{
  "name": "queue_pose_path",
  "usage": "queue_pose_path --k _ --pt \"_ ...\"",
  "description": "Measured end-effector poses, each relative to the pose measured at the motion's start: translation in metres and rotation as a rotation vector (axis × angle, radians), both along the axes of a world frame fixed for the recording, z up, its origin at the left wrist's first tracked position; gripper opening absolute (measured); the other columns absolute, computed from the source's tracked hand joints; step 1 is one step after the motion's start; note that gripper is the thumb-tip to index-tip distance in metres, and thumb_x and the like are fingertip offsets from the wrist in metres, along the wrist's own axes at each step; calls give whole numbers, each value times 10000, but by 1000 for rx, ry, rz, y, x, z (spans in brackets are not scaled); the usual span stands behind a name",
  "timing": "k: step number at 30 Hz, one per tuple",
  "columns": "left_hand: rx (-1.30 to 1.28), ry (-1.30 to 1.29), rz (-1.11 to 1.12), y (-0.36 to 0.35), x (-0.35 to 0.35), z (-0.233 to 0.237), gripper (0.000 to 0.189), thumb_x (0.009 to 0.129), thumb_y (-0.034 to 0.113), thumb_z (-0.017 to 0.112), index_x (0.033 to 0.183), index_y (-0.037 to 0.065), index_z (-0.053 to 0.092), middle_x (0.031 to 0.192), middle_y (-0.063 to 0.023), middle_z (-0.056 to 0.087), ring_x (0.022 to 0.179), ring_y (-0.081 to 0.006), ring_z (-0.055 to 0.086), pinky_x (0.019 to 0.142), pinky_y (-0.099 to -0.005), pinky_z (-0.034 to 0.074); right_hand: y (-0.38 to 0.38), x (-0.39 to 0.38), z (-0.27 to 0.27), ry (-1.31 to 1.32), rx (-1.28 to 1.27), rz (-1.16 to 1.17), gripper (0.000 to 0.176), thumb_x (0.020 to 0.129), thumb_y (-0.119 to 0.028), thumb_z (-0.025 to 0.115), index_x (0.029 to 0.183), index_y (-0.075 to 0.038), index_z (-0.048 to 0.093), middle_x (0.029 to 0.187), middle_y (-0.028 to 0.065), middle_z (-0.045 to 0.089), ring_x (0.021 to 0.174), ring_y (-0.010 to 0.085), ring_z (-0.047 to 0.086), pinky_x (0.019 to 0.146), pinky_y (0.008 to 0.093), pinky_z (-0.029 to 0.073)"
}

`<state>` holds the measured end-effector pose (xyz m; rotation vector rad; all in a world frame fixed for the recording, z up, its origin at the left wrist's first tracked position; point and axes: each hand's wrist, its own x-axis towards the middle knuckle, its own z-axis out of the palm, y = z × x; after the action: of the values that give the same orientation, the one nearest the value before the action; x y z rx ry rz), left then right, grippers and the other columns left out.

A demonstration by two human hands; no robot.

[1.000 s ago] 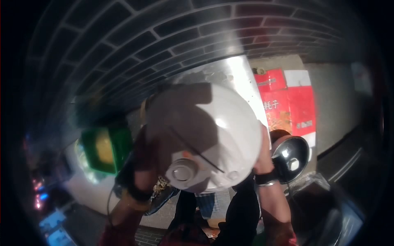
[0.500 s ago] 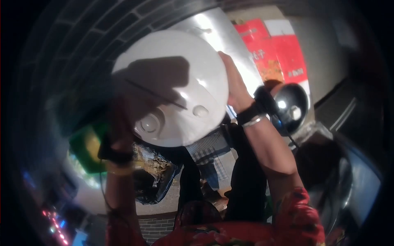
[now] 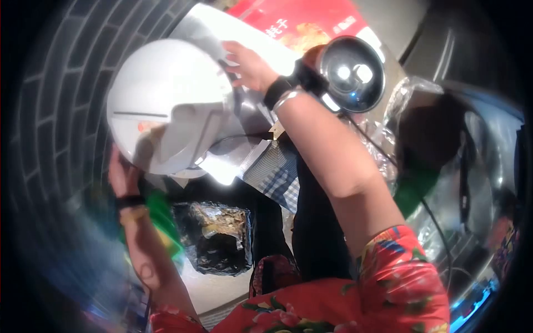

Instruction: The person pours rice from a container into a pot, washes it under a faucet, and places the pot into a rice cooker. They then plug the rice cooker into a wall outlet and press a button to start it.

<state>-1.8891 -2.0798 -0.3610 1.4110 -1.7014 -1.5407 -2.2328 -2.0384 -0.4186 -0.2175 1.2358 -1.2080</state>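
A large white, glossy, rounded appliance (image 3: 166,72) with a dark slit and a small orange mark on its side is at the upper left. My left hand (image 3: 123,173) grips its lower left edge, the fingers partly hidden behind the rim. At the appliance's right side, my right hand (image 3: 249,65) has its fingers apart and holds nothing, fingertips close to the white surface. A shiny metal surface (image 3: 205,22) lies beyond the appliance. Below the appliance hangs a checked cloth (image 3: 280,180).
A dark round bowl (image 3: 355,91) sits right of my right wrist, before a red printed box (image 3: 327,16). Low down stands a black-lined bin (image 3: 222,258) with scraps. A green bag (image 3: 161,219) is by my left forearm. Brick wall (image 3: 50,94) rises at left.
The white appliance has moved left in view and turned, so the round bumps on it no longer show. My right hand has come off its edge, with the fingers spread.
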Motion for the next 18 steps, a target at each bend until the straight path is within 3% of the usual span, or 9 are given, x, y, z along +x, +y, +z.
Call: queue_pose_path --k 1,3,4,6,7,13,15,17,18 --pt "331 225 425 0 -4 1 366 905 277 445 1138 -3 487 1151 -84 516 1034 -193 494 892 -331 400 15 -11 -5 98 138 -106 440 839 -399 457 1134 -77 514 1019 62 545 881 209 512 828 359 406" --pt "400 259 487 7 52 -27 263 910 205 435 1064 9 519 1034 -83 558 942 -178 532 804 -280 454 55 -23 -26 212 109 -272 380 813 -341 471 1055 -65 572 983 105 591 850 257 560 797 378 434" --pt "511 406 782 18 50 -26 230 907 200 441 1020 20 529 944 -77 579 842 -148 554 689 -237 482 76 -25 -49 470 163 -146 350 789 -306 480 996 -50 599 958 138 604 853 284 575 789 374 445" --pt "697 456 582 33 109 -42 178 910 171 438 954 25 530 854 -69 603 652 -120 553 537 -203 465 114 -13 -102 895 247 230 328 784 -272 474 933 -14 610 922 188 609 883 307 582 783 366 448" --pt "742 277 812 49 91 -20 130 888 169 480 941 64 532 735 -12 577 551 -76 504 460 -172 410 131 2 -114 1055 270 490 335 803 -274 459 928 7 593 912 206 600 910 302 573 784 362 440" --pt "767 458 804 146 109 -20 25 835 90 534 852 78 548 648 -5 514 551 -93 474 502 -206 406 158 93 -48 1042 240 990 462 766 -442 510 841 -6 640 847 201 621 830 337 602 722 414 479" --pt "746 506 878 181 80 -3 61 837 112 549 784 84 548 630 -5 494 564 -106 449 536 -227 397 177 138 -62 946 351 908 507 780 -484 493 764 2 638 806 207 614 793 353 607 697 445 484" --pt "742 585 881 208 65 8 59 836 130 558 811 76 560 667 -20 525 595 -125 487 552 -240 420 217 198 -117 1255 345 1193 496 809 -468 475 827 10 606 803 193 608 730 328 615 645 464 486" --pt "749 669 941 221 60 11 52 839 118 548 861 71 557 698 -31 541 617 -137 506 566 -256 431 212 186 -63 721 532 1020 462 831 -438 460 890 5 578 821 181 606 710 302 616 614 449 486"
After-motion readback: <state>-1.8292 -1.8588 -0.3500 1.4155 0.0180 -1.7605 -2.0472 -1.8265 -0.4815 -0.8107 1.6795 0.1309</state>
